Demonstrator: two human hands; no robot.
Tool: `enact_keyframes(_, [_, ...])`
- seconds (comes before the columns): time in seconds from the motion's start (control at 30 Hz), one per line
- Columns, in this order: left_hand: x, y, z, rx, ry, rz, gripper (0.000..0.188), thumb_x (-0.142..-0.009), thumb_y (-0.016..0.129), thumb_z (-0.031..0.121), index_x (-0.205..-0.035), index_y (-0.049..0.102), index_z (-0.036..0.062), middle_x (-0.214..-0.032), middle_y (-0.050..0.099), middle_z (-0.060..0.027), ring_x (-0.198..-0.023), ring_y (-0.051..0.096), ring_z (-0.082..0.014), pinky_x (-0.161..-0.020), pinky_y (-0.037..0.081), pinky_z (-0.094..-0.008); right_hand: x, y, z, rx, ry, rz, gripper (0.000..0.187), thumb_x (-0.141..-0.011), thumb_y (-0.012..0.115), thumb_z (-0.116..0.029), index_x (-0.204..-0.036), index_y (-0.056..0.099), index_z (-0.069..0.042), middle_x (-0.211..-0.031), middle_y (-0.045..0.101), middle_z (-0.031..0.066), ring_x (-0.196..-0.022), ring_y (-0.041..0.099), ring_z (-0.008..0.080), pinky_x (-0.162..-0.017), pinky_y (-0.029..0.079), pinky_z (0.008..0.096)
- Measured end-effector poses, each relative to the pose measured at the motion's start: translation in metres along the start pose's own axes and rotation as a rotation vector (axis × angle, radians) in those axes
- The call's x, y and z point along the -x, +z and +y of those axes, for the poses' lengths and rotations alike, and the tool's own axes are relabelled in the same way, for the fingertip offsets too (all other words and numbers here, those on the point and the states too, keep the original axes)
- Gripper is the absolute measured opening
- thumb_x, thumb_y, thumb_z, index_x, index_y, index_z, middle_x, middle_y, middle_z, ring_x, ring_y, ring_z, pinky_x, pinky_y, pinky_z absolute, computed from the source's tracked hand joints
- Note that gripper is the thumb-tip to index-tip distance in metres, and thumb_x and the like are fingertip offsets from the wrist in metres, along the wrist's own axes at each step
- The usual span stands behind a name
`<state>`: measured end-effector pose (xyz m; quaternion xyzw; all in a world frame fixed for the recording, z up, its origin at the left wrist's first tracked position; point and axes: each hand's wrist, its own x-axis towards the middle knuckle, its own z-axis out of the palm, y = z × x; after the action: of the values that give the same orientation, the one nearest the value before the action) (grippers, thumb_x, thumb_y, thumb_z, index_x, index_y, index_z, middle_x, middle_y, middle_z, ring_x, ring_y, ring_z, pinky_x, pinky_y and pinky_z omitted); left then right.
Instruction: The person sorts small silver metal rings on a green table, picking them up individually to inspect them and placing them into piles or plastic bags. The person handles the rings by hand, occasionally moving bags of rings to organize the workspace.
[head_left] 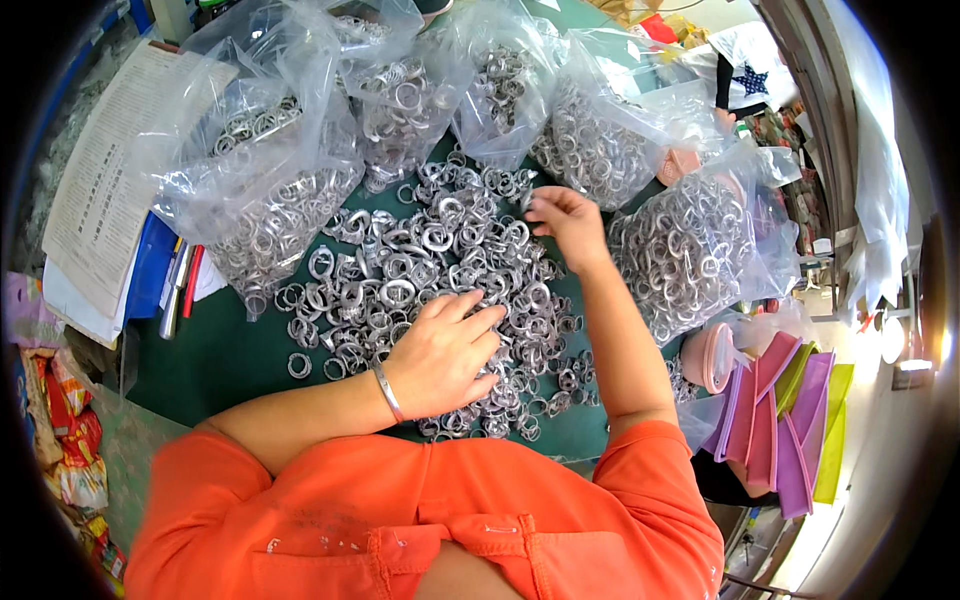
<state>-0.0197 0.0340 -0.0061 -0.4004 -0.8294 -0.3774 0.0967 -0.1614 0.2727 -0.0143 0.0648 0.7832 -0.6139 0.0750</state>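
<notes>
Many silver-grey metal rings [398, 292] lie heaped on the dark green tabletop [180, 375] in front of me. My left hand [447, 352], with a silver bangle [386, 390] at its wrist, lies palm down on the near part of the heap. Its fingers are spread over the rings. At the far right of the heap my right hand [570, 225] pinches a metal ring [527, 199] between thumb and fingertips, the ring partly hidden by them.
Clear plastic bags full of rings curve round the heap, such as a right bag [685, 250] and a left bag [270, 225]. Printed sheets [105, 190], a blue tray [155, 265] and a red pen [192, 280] lie left. A pink cup [707, 357] and coloured strips [790, 425] are right.
</notes>
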Motion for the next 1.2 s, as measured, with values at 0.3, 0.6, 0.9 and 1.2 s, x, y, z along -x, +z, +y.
enact_keyframes(0.3, [0.000, -0.002, 0.001, 0.022, -0.023, -0.048, 0.034, -0.070, 0.074, 0.030, -0.089, 0.062, 0.0040, -0.125, 0.056, -0.0123, -0.119, 0.049, -0.0331, -0.098, 0.038, -0.0458, -0.006, -0.030, -0.001, -0.714, 0.093, -0.227, 0.023, -0.085, 0.054, -0.015, -0.105, 0.060, -0.006, -0.097, 0.064, 0.0068, -0.079, 0.064, 0.0225, -0.061, 0.049, 0.0344])
enact_keyframes(0.6, [0.001, -0.001, 0.000, 0.017, -0.019, -0.033, 0.035, -0.070, 0.074, 0.030, -0.090, 0.062, 0.0035, -0.125, 0.056, -0.0122, -0.119, 0.048, -0.0329, -0.099, 0.038, -0.0457, -0.002, -0.004, 0.005, -0.080, 0.117, 0.099, 0.019, -0.086, 0.071, -0.023, -0.080, 0.061, -0.008, -0.073, 0.062, 0.0007, -0.065, 0.058, 0.0108, -0.056, 0.042, 0.0235])
enact_keyframes(0.9, [0.000, -0.002, 0.001, 0.025, -0.030, -0.043, 0.035, -0.071, 0.073, 0.029, -0.091, 0.062, 0.0033, -0.125, 0.056, -0.0119, -0.119, 0.048, -0.0334, -0.099, 0.038, -0.0454, 0.015, 0.004, -0.025, 0.706, 0.055, -0.167, 0.028, -0.078, 0.074, -0.022, -0.078, 0.069, 0.006, -0.064, 0.062, 0.0053, -0.059, 0.054, 0.0129, -0.054, 0.045, 0.0299])
enact_keyframes(1.2, [0.001, -0.001, 0.000, 0.032, -0.026, -0.027, 0.034, -0.069, 0.073, 0.029, -0.089, 0.061, 0.0040, -0.123, 0.057, -0.0120, -0.117, 0.050, -0.0334, -0.096, 0.039, -0.0461, 0.056, 0.002, -0.050, -0.184, -0.070, -0.311, 0.013, -0.084, 0.071, -0.011, -0.080, 0.063, -0.002, -0.090, 0.064, 0.0085, -0.066, 0.054, 0.0082, -0.056, 0.040, 0.0214])
